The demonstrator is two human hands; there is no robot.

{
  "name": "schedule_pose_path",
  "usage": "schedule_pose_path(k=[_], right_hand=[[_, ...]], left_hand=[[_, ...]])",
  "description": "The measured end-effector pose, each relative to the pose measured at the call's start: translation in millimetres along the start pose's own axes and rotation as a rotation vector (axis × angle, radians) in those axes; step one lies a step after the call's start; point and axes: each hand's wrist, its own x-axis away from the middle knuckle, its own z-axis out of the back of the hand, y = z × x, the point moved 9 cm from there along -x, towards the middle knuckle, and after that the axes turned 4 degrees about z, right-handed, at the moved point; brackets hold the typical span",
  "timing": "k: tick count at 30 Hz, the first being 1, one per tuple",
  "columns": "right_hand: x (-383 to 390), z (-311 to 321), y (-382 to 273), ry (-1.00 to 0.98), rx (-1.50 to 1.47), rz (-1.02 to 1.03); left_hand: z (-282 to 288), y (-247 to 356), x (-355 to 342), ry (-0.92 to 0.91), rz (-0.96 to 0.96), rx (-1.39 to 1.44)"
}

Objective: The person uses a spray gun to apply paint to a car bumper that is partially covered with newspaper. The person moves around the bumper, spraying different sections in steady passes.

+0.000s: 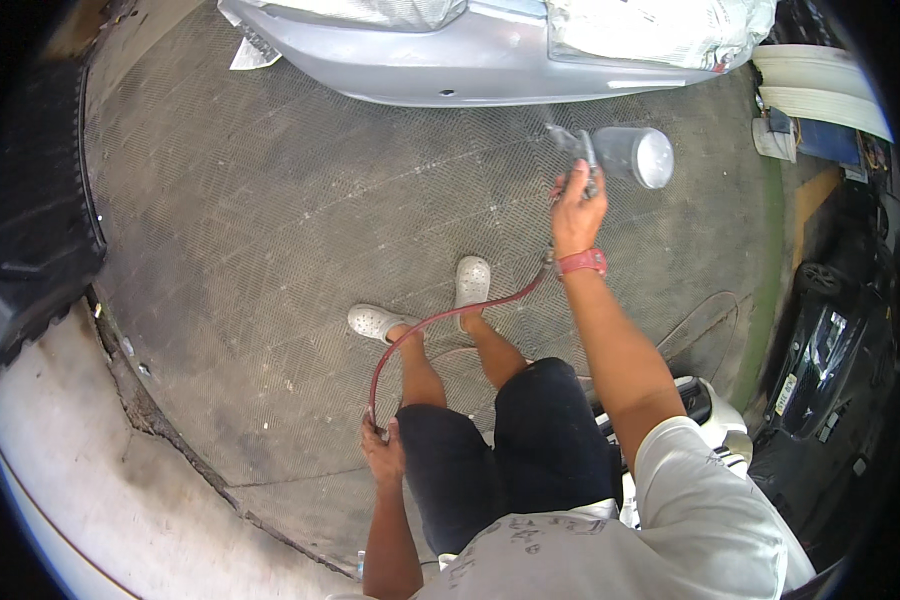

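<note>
Hands apart: the left hand [383,455], beside the dark shorts [555,440], is closed on a red hose [440,318], which arcs across the shins toward the right hand [576,212]. This, outstretched, grips a spray gun [589,155] with a translucent cup [618,153] above the textured floor [270,200]. Beyond lies a silver car body panel [410,65], partly masked.

Right of upper centre, the right hand [578,214] grips a spray gun [587,152] with a grey cup [618,153] — a silver bumper [400,62] lies along the top. Lower, left of centre, the left hand [385,455] holds a red hose [448,314].
</note>
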Motion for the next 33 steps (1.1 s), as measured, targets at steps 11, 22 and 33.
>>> schedule_pose_path(k=[11,22,33], right_hand=[[-69,80,-10,0.243,0.097,0.015],[61,-98,-81,-0.333,0.083,0.129],[55,-112,-100,-0.346,-0.096,-0.04]], left_hand=[[-15,54,12,-0.065,-0.099,0.033],[11,-37,9,0.112,0.065,0.066],[5,-66,25,0.024,0.167,0.167]])
